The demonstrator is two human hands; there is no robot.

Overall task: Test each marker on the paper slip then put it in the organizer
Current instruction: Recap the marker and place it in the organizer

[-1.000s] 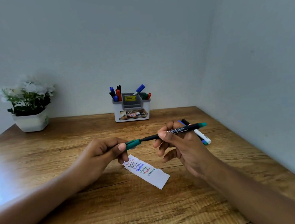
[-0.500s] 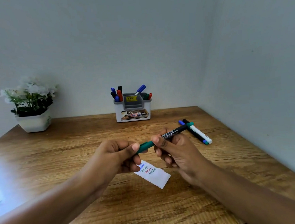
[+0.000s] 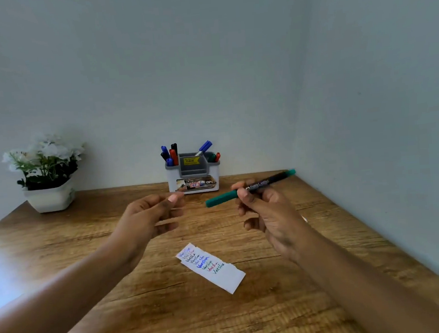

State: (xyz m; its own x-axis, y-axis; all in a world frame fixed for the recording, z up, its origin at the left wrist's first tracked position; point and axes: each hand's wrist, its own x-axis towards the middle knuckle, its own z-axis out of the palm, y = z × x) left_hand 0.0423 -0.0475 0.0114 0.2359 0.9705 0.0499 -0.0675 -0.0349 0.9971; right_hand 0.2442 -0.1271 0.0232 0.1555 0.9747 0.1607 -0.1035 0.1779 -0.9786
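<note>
My right hand [image 3: 265,210] grips a green-capped black marker [image 3: 251,188] by its middle, cap end pointing left, raised above the table. My left hand [image 3: 151,216] hovers to the left of the cap, apart from it, fingers curled loosely and holding nothing. The white paper slip [image 3: 216,267] with several coloured scribbled lines lies on the wooden table [image 3: 89,255] below and between the hands. The white and grey organizer [image 3: 193,177] stands at the back against the wall, with several markers standing in it. The other loose markers at the right are hidden behind my right hand.
A white pot with white flowers [image 3: 47,174] stands at the back left corner. Walls close the table at the back and along the right side.
The cap went onto the green marker, then my left hand let go and drew back left. Both hands rose, uncovering the paper slip. My right hand kept the marker.
</note>
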